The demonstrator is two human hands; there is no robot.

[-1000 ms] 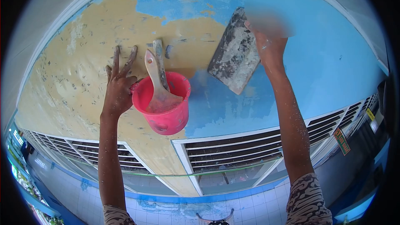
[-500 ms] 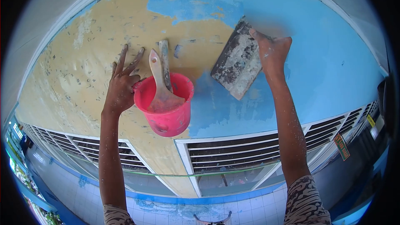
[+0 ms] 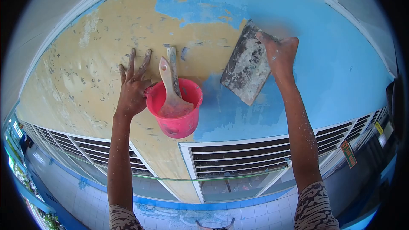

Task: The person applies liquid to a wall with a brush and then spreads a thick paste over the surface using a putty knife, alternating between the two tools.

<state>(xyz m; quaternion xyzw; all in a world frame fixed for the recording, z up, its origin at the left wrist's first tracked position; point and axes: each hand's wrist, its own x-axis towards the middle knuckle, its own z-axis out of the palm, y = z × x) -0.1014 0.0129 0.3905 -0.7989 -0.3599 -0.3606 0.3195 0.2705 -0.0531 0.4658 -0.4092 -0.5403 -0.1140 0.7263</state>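
Observation:
My left hand (image 3: 133, 96) holds a small pink plastic bucket (image 3: 181, 125) at its left rim, thumb side against it, with the other fingers spread up along the wall. A wide paintbrush (image 3: 170, 89) leans in the bucket, handle up, beside a second putty-stained handle (image 3: 172, 57). My right hand (image 3: 281, 55) grips a broad, putty-crusted trowel (image 3: 247, 66) by its upper right side. The trowel blade slants over the boundary between the wall's tan part (image 3: 115, 25) and its blue part (image 3: 341, 72).
Below the painted area runs a row of white-framed louvre windows (image 3: 238, 157) with a green cord (image 3: 238, 176) stretched across them. A small hanging sign (image 3: 348, 153) is at the right. White tiles (image 3: 255, 213) line the bottom, and a pale ceiling edge curves above.
My left hand and the bucket have shifted a little to the right in view. The trowel in my right hand sits slightly lower and farther right.

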